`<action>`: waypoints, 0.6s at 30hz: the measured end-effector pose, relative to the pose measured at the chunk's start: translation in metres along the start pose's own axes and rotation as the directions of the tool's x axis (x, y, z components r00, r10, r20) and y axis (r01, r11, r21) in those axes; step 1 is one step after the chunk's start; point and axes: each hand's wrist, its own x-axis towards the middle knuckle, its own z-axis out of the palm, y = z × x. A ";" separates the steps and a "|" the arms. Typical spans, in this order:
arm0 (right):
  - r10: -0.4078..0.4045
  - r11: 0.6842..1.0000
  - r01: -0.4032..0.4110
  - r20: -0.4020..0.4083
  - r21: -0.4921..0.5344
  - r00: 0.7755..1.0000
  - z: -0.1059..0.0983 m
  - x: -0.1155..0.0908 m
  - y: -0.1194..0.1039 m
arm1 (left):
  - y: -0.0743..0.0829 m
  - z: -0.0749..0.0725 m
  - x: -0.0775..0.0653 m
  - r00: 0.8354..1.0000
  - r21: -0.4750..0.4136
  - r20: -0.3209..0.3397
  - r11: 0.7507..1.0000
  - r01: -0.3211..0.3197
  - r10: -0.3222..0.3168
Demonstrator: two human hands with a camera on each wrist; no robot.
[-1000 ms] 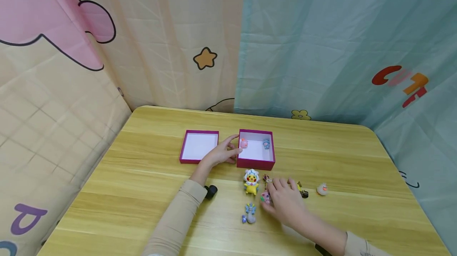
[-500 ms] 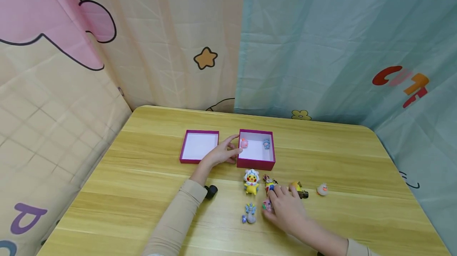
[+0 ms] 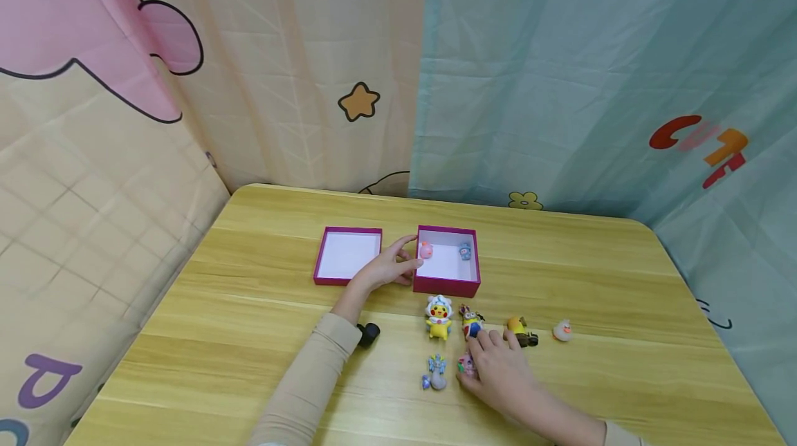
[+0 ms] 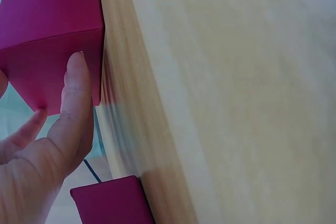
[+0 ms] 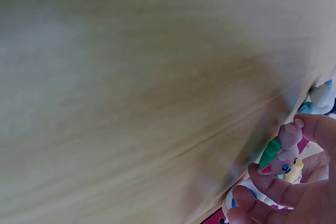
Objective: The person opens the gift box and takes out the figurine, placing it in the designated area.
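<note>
My left hand point(image 3: 389, 266) rests against the left side of an open magenta box point(image 3: 446, 287), its fingertips touching the wall in the left wrist view. Inside the box lie a pink toy point(image 3: 426, 250) and a small blue-grey figure point(image 3: 465, 251). My right hand point(image 3: 506, 370) pinches a small pink figurine point(image 5: 286, 153) with a green part between thumb and finger, low over the table. Just beyond the fingers lies a Minion figure point(image 3: 471, 321). A Pikachu figure point(image 3: 438, 318) in a white hood and a blue-and-grey figure point(image 3: 437, 371) lie to the left.
A magenta box lid point(image 3: 347, 254) with a white inside lies left of the box. Right of my right hand are a yellow-and-brown toy point(image 3: 521, 332) and a whitish duck point(image 3: 562, 330). Curtains stand behind the wooden table point(image 3: 249, 335).
My right hand has drawn slightly toward me with the pink figurine, uncovering the Minion figure and the yellow-and-brown toy. My left hand stays at the box.
</note>
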 end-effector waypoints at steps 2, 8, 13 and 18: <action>0.001 1.000 -0.001 -0.001 0.000 1.000 0.001 -0.001 0.000 | -0.007 0.000 0.006 1.000 -0.003 -0.012 1.000 0.004 -0.004; 0.004 1.000 -0.004 -0.016 -0.011 1.000 0.004 -0.002 -0.001 | -0.016 0.000 0.015 0.999 0.000 -0.038 1.000 0.005 -0.005; 0.007 0.999 -0.008 -0.023 -0.047 1.000 0.005 -0.003 -0.001 | -0.016 -0.001 0.015 0.999 -0.005 -0.035 1.000 0.004 -0.004; 0.013 0.996 -0.013 0.006 -0.083 1.000 0.003 -0.003 -0.003 | -0.017 0.000 0.015 0.999 -0.020 -0.035 1.000 0.003 -0.004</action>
